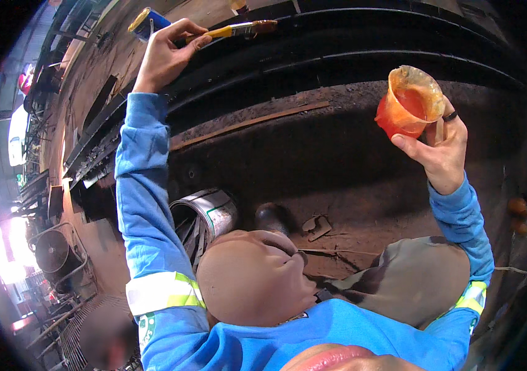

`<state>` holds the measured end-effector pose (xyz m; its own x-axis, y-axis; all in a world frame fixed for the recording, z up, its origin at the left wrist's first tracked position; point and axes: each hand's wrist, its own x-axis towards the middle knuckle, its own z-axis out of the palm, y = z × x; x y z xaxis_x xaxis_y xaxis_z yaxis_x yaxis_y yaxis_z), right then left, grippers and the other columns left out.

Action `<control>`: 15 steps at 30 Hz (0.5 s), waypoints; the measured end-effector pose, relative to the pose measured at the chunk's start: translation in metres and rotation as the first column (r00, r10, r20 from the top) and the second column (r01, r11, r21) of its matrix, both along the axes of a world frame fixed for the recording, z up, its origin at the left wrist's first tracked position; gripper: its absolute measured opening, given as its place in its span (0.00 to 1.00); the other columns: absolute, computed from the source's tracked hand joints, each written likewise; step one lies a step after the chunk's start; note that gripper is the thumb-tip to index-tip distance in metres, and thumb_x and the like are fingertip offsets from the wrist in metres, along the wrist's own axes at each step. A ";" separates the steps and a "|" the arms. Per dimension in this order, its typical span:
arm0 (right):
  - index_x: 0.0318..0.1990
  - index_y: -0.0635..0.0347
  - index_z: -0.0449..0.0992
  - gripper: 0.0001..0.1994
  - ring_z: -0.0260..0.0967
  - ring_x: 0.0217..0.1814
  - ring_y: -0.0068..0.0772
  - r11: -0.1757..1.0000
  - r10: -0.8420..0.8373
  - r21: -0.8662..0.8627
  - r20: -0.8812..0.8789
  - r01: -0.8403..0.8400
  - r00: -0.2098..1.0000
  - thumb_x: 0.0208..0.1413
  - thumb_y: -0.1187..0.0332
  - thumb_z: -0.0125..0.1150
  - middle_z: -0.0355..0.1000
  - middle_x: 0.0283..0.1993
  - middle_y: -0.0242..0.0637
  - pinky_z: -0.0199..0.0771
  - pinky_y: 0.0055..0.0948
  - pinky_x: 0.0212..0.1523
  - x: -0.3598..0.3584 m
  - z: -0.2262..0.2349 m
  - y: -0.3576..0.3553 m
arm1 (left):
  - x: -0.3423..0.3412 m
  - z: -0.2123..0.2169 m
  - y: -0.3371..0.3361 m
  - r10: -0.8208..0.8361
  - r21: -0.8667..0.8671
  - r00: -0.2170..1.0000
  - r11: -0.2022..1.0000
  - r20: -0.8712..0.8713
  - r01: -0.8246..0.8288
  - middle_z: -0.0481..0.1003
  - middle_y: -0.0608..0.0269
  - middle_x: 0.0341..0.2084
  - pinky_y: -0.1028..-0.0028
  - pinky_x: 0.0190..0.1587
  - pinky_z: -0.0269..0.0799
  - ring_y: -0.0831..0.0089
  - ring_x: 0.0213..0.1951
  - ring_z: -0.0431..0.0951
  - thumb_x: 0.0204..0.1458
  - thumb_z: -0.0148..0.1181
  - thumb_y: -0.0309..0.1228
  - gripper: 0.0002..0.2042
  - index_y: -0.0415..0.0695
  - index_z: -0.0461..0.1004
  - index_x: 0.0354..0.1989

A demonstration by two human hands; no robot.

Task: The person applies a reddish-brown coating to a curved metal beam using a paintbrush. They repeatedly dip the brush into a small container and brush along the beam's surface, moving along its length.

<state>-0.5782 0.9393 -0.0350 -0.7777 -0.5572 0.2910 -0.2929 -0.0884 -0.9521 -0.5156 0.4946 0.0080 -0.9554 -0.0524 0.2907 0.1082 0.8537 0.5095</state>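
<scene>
The left arm reaches far forward, nearly straight, and the left hand (168, 54) bends rightward at the wrist, thumb and fingers pinching the handle of the brush (229, 31). The bristles point right, over the black beam (331, 31); whether they touch it, I cannot tell. The right arm bends at the elbow, forearm raised, and the right hand (441, 151) grips the orange cup (408, 108) from its lower right, thumb on the near side, mouth tipped up.

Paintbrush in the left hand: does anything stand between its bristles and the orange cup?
Nothing visible does; the gap from the paintbrush in the left hand to the orange cup in the right hand looks open.
</scene>
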 end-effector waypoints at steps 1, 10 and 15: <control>0.54 0.65 0.71 0.31 0.73 0.54 0.32 1.000 -0.007 0.004 0.010 0.007 1.000 0.39 0.74 0.79 0.73 0.51 0.39 0.72 0.32 0.60 -0.001 0.001 0.001 | -0.003 -0.001 0.000 0.006 -0.001 1.000 1.000 0.011 -0.006 0.80 0.65 0.33 0.79 0.46 0.71 0.80 0.38 0.76 0.55 0.66 0.30 0.08 0.41 0.79 0.40; 0.56 0.66 0.70 0.33 0.71 0.56 0.31 1.000 -0.017 0.016 0.027 0.017 0.999 0.39 0.77 0.78 0.73 0.53 0.38 0.71 0.31 0.61 -0.005 -0.006 0.002 | 0.008 -0.013 -0.002 0.081 -0.208 0.996 0.975 0.023 -0.074 0.81 0.60 0.30 0.73 0.38 0.74 0.71 0.31 0.78 0.54 0.66 0.34 0.08 0.45 0.80 0.38; 0.56 0.65 0.70 0.33 0.71 0.57 0.31 0.999 -0.030 0.014 0.053 0.030 0.998 0.39 0.77 0.78 0.72 0.53 0.38 0.71 0.31 0.61 -0.005 -0.006 0.001 | 0.072 0.010 -0.066 0.240 -0.102 0.952 0.969 0.190 -0.224 0.80 0.63 0.28 0.75 0.37 0.72 0.77 0.31 0.77 0.52 0.67 0.32 0.09 0.42 0.80 0.38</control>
